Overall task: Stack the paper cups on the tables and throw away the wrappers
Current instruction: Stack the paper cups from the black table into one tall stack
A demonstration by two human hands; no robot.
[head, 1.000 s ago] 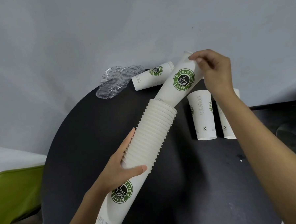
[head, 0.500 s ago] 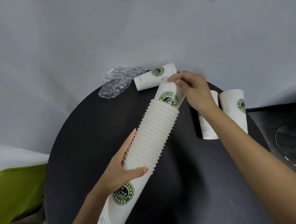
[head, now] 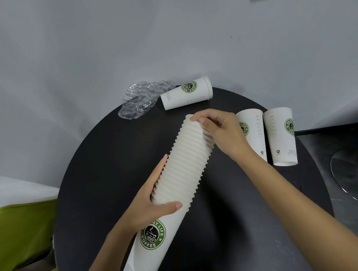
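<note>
The left hand (head: 148, 201) wraps its grip round the tilted paper cup stack (head: 185, 162). The right hand (head: 220, 131) grip curls over its top rim.

Soft, even, bright indoor light. Faint shadows lie on the dark desk (head: 97, 181). Wide-angle distortion bends the edges; detail is sharp.

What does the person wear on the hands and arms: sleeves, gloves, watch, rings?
The left hand and right hand wear no gloves; no ring or watch is visible. Both forearms are bare to the frame's edge, with no sleeve in view.
</note>
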